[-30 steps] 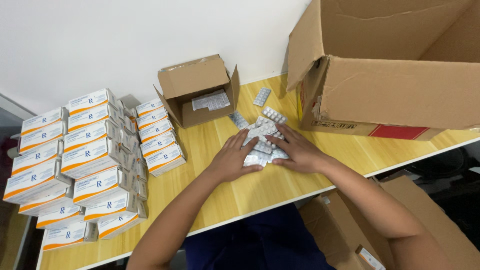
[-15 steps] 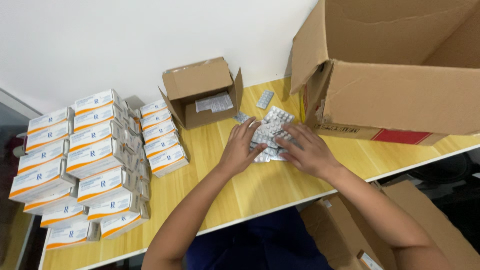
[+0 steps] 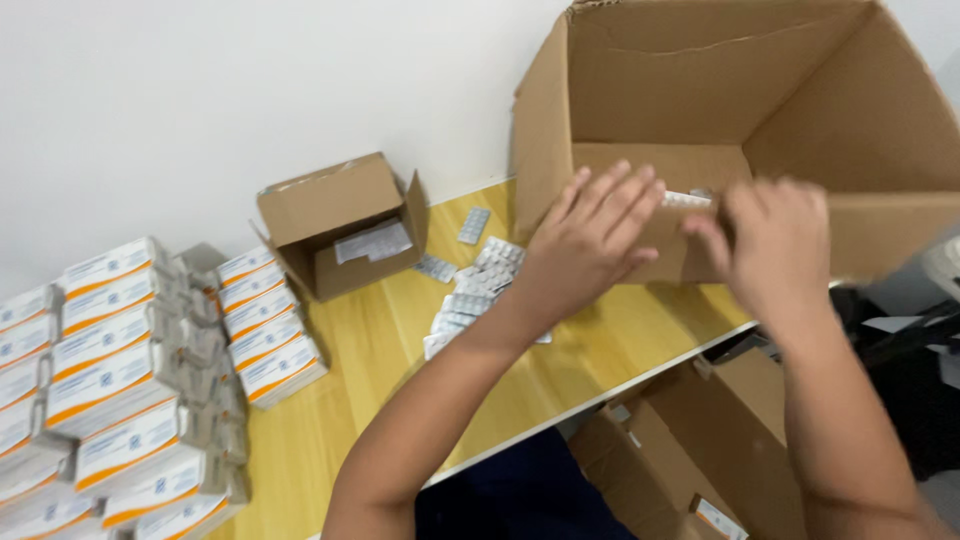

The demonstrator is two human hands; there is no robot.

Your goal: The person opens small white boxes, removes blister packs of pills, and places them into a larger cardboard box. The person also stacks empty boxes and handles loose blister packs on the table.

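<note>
i've got both hands, left hand and right hand, pinched together on a stack of silver blister strips at the big open brown cardboard box rim, so next i judge they need lowering inside, steady.

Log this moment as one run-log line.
left hand: raised, holds blister strips | right hand: same strips | position: over large cardboard box rim | table: loose strips

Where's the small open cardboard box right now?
In the head view, the small open cardboard box stands at the table's far edge against the wall, left of both hands, between the stacked white-and-orange cartons and the loose blister packs.
</note>
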